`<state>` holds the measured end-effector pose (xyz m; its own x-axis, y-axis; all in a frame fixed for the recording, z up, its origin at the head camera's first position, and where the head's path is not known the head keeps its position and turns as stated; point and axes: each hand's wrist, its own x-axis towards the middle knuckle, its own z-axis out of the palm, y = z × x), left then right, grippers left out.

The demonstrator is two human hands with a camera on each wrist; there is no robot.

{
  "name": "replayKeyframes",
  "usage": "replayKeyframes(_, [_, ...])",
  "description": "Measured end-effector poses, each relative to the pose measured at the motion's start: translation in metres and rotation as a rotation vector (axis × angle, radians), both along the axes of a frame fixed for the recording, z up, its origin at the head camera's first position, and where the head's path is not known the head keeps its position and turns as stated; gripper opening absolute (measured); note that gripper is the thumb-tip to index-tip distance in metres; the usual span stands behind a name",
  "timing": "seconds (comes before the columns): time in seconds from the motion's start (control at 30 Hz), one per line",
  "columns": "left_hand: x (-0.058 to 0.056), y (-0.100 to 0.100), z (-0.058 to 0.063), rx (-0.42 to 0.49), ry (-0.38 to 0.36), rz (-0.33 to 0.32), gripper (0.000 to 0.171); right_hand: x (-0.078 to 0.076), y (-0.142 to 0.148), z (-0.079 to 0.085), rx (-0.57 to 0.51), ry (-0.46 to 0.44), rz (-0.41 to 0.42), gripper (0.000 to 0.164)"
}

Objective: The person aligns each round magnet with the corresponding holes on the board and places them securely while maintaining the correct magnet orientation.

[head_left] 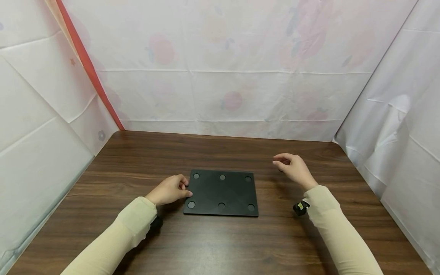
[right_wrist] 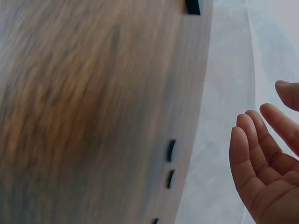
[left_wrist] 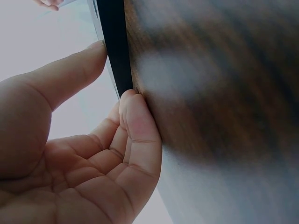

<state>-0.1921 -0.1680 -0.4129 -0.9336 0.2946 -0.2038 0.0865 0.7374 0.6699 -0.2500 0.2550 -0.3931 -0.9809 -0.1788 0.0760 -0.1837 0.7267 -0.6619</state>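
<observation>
A flat black rectangular board (head_left: 221, 193) lies on the table, with several round spots along its long edges. My left hand (head_left: 170, 190) holds the board's left edge. In the left wrist view the thumb (left_wrist: 77, 72) touches the board's rim (left_wrist: 114, 44), and the curled fingers (left_wrist: 140, 121) meet it lower down. To the right of the board, my right hand (head_left: 291, 168) hovers above the table, fingers loosely bent and nothing visible between them. In the right wrist view several small dark pieces, one of them a thin piece (right_wrist: 171, 150), lie on the table near this hand (right_wrist: 268, 163).
The brown wood-grain table (head_left: 220, 244) has rounded far corners. A pale printed curtain (head_left: 213, 76) hangs behind it, with white cloth (head_left: 395, 126) at the right and a red strip (head_left: 90, 67) at the left. Each wrist wears a small black device (head_left: 301, 207).
</observation>
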Motion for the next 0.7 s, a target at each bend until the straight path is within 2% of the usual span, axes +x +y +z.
replayKeyframes(0.4, [0.001, 0.0, 0.0, -0.001, -0.003, 0.003, 0.031, -0.003, 0.023, -0.013, 0.016, 0.001, -0.052, 0.041])
replayKeyframes(0.7, [0.0, -0.001, 0.0, -0.001, -0.001, 0.003, 0.03, -0.005, 0.034, -0.017, 0.02, -0.101, -0.069, 0.038])
